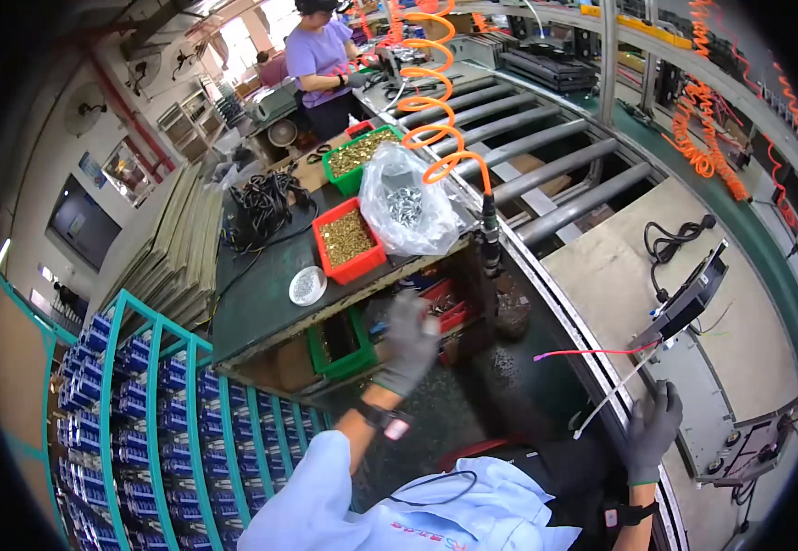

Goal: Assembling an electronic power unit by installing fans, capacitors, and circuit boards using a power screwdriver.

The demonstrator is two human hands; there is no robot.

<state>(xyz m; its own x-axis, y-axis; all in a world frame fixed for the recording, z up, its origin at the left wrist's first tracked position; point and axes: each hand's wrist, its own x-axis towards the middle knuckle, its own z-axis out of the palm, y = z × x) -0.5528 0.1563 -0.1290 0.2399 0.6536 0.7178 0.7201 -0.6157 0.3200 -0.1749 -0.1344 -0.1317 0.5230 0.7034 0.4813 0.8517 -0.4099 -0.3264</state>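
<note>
My left hand (408,344), in a grey glove, is raised in front of the work bench, beside the red bin (445,308) on its lower shelf. Motion smears its fingers, and nothing shows clearly in them. A green bin (339,344) stands on the same shelf. At the conveyor's near edge, my gloved right hand (653,432) has its fingers apart and holds nothing visible. Beside it lies a grey metal panel (715,404). A black part (688,298) stands at the panel's far end, with a red wire (591,352) and a white wire (612,395) sticking out.
On the bench are a red bin of brass-coloured small parts (348,243), a green bin (362,158), a plastic bag of silver parts (408,202) and a white tub (307,286). An orange coiled hose (458,156) suspends a driver (489,234). Rollers (582,197) lie beyond; a co-worker (321,55) stands farther back.
</note>
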